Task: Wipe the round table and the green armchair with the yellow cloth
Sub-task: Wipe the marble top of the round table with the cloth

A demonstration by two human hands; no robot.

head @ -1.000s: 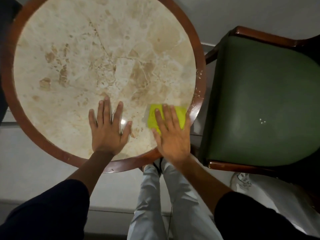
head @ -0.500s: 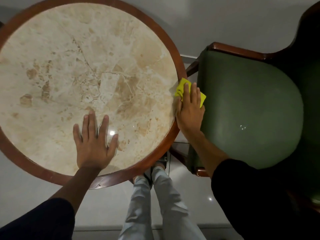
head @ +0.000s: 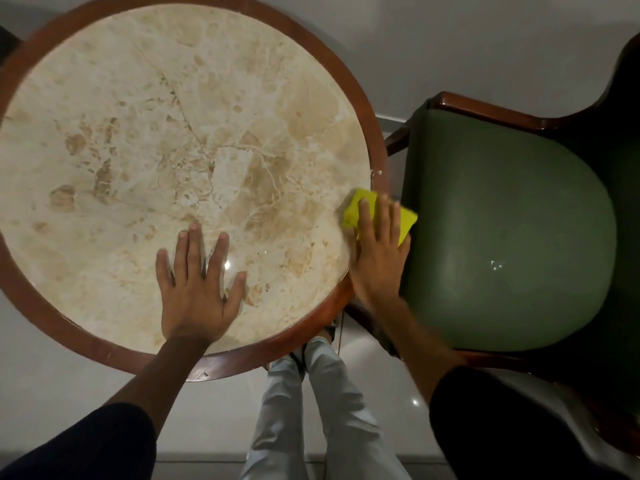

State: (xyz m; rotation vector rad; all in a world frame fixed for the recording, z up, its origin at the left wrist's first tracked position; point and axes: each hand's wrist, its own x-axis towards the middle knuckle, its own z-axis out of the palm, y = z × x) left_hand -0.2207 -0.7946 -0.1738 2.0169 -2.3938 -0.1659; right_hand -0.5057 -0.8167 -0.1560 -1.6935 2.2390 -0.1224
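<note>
Two surfaces in frame: round table on the left with a beige veined marble top and a reddish-brown wood rim, green armchair just beside it on the right, narrow gap between them. Armchair seat is dark green, smooth, with a few small white specks near its middle; wood frame shows along its far and near edges. Floor is pale grey and glossy, small light reflections on it and on the marble. Left hand lies flat on the tabletop near the near edge, fingers spread, holding nothing. Right hand is flat, palm down, fingers extended, pressing the yellow cloth against the table's right rim. Cloth is folded, partly on the marble and rim, its right part overhanging toward the armchair; whether it touches the armchair, cannot tell. Right hand is motion-blurred. Both sleeves dark. Person's legs in light trousers visible below the table edge, standing close to it.
</note>
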